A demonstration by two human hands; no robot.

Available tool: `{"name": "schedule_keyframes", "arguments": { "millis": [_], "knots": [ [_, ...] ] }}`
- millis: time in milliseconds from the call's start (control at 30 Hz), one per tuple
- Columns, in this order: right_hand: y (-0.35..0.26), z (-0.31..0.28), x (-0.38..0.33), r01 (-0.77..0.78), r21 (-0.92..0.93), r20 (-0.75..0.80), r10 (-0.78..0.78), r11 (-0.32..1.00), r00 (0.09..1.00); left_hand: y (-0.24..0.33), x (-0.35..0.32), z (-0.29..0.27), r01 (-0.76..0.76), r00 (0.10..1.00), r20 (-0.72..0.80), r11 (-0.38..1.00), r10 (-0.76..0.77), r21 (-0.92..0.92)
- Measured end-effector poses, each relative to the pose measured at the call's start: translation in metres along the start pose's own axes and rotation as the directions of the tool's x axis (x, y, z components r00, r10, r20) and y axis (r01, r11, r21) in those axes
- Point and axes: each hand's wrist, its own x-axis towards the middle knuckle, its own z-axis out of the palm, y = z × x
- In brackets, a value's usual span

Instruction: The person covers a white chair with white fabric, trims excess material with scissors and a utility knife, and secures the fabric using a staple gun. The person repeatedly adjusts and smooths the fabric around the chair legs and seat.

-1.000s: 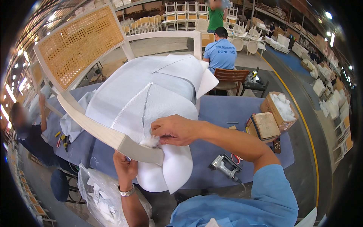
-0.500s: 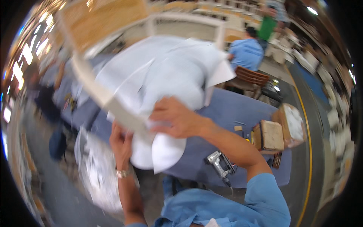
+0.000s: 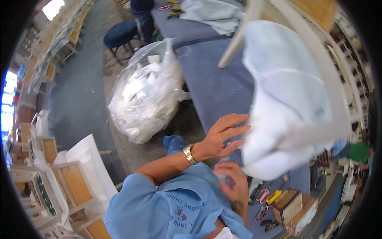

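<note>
Fingers (image 3: pixel 238 130) of the left hand (image 3: pixel 217 138) are hovering spread, empty, beside white cloth (image 3: pixel 274 113); blur is hiding the right hand's (image 3: pixel 235 181) grip.

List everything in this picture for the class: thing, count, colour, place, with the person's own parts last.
Covered seat: one, whitish, right of centre
Chair frame: one, pale, upper right
Table: one, blue-grey, centre
Cloth: one heap, pale, table's far end
Plastic bag: one, clear, left of table
White scraps: many, white, in the bag
Stool: one, dark blue, upper left
Chairs: many, pale and tan, left side
Boxes: two, brown, lower right
Tools: several, red, yellow and dark, beside boxes
Co-worker's legs: count unclear, dark blue, top edge
Wristwatch: one, gold-toned, lower middle
Shirt: one, blue, bottom
Left hand: one, bare, beside seat
Right hand: one, bare, blurred, below left
</note>
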Motion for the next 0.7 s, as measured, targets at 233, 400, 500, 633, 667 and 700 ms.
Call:
{"name": "schedule_keyframes", "arguments": {
  "millis": [233, 400, 500, 633, 667, 700],
  "knots": [
    [0.189, 0.173, 0.146, -0.61, 0.354, 0.088, 0.624, 0.709, 0.776, -0.207, -0.168, -0.2, 0.882, 0.456, -0.031, 0.446, -0.89, 0.154],
    [0.211, 0.274, 0.397, -0.259, -0.209, 0.075, 0.279, 0.943, 0.957, -0.269, -0.421, -0.381, 0.94, -0.211, -0.53, -0.319, -0.821, 0.121],
    [0.25, 0.32, 0.493, -0.399, -0.161, -0.092, 0.388, 0.903, 0.917, -0.226, -0.469, -0.444, 0.956, -0.212, -0.536, -0.061, -0.817, -0.285],
    [0.253, 0.324, 0.442, -0.287, -0.158, 0.185, 0.313, 0.945, 0.931, -0.209, -0.515, -0.48, 0.204, 0.316, 0.0, 0.069, -0.949, 0.976],
    [0.239, 0.305, 0.412, -0.308, -0.153, 0.256, 0.339, 0.939, 0.906, -0.214, -0.505, -0.47, 0.161, 0.044, 0.077, 0.083, -0.996, 0.983],
    [0.21, 0.282, 0.383, -0.376, -0.219, 0.34, 0.432, 0.9, 0.835, -0.23, -0.491, -0.461, 0.169, -0.09, 0.161, 0.145, -0.983, 0.975]
  ]
}}
